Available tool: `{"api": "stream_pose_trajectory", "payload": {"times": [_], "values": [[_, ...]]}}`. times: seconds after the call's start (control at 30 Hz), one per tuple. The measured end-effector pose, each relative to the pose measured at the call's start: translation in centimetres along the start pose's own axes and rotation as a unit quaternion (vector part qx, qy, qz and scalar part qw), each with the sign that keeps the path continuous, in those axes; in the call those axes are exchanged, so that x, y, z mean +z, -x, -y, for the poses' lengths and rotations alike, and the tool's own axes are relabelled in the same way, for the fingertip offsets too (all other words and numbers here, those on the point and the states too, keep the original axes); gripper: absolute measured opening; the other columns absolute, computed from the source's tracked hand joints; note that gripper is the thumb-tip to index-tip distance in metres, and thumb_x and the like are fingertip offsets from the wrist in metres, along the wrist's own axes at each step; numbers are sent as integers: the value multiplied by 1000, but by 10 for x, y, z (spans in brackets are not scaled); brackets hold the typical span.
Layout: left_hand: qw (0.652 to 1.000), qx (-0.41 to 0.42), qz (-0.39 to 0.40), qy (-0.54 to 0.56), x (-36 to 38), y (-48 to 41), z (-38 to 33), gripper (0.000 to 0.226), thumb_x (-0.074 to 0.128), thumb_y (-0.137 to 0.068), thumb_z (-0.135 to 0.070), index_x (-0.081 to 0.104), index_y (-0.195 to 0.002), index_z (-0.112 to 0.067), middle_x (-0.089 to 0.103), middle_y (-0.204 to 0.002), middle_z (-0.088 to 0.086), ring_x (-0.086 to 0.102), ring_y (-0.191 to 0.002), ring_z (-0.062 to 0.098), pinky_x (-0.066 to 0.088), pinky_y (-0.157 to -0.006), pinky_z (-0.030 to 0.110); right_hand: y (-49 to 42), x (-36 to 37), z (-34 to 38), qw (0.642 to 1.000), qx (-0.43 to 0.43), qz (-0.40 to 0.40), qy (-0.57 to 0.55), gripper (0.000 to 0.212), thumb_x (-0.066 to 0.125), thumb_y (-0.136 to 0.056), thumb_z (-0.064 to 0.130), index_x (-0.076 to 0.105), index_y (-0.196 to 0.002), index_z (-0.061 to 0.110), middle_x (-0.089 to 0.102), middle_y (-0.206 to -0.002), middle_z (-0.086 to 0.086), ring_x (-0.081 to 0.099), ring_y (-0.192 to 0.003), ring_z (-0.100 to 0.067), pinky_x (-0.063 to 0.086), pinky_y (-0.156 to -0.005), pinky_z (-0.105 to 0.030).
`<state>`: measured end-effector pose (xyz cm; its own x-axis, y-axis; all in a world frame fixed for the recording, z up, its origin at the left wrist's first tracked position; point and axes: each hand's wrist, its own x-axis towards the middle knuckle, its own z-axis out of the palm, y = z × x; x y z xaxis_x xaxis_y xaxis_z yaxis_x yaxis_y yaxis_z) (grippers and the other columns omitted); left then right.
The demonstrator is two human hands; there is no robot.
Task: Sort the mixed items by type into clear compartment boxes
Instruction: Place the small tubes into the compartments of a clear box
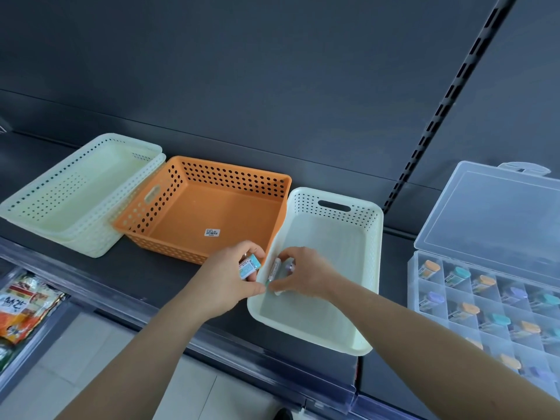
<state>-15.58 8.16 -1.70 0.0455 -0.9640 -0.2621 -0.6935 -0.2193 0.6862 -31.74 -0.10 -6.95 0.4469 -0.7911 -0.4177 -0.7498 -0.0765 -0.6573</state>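
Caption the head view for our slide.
Left hand and right hand grip small items at a pale basket beside the clear compartment box.
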Motion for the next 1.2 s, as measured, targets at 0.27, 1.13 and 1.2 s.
{"api": "stream_pose_trajectory", "payload": {"times": [0.27, 1.13, 1.2], "values": [[1000, 9, 0, 12, -1, 0, 1, 39, 81, -75, -18, 56, -101, -34, 62, -73, -9, 54, -58, -4, 43, -51, 13, 0, 1, 1, 997, 8, -15, 80, 42, 77, -69, 40, 57, -101, 22, 56, -84, 13, 55, -68, -4, 40, -48, -18], [932, -49, 57, 355, 29, -5, -59, 27, 68, -86, -26, 63, -99, -3, 59, -59, -7, 40, -45, 8, 32, -41, 19, 78, -66, -16, 967, -137, -95, -191, 39, 82, -67, 35, 63, -100, 30, 44, -60, -4, 40, -56, -17, 37, -57, -27], [913, -53, 62, 399, 43, -10, -73, 23, 72, -81, -16, 64, -97, -1, 54, -59, -4, 36, -44, 8, 27, -38, 17, 95, -76, -30, 966, -120, -124, -193, 39, 84, -70, 32, 62, -103, 32, 42, -62, 1, 37, -55, -12, 37, -56, -21]]}}
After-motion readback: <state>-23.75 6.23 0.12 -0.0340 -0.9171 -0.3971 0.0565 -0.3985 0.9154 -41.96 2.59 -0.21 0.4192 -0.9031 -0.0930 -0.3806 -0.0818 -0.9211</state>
